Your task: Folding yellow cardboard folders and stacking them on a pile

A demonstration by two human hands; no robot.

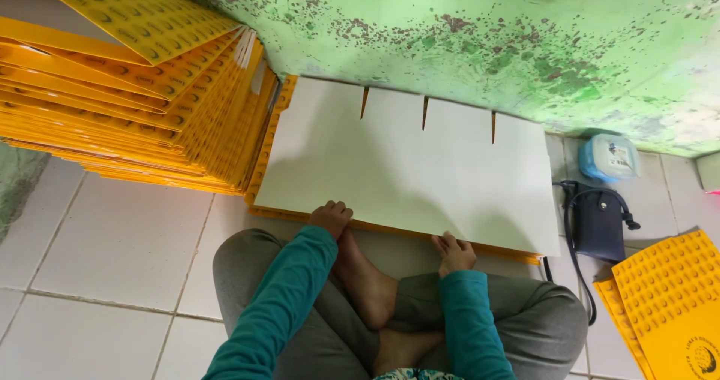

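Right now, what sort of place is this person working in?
Probably a small home workshop for folding cardboard packaging: the person sits on a tiled floor by a stained green wall, both hands on a white die-cut sheet, a yellow flat-card stack alongside.

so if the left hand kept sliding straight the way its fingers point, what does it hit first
The left hand rests on the near edge of the white cardboard sheet. Straight ahead lies only that flat sheet, then probably the green wall at its far edge.
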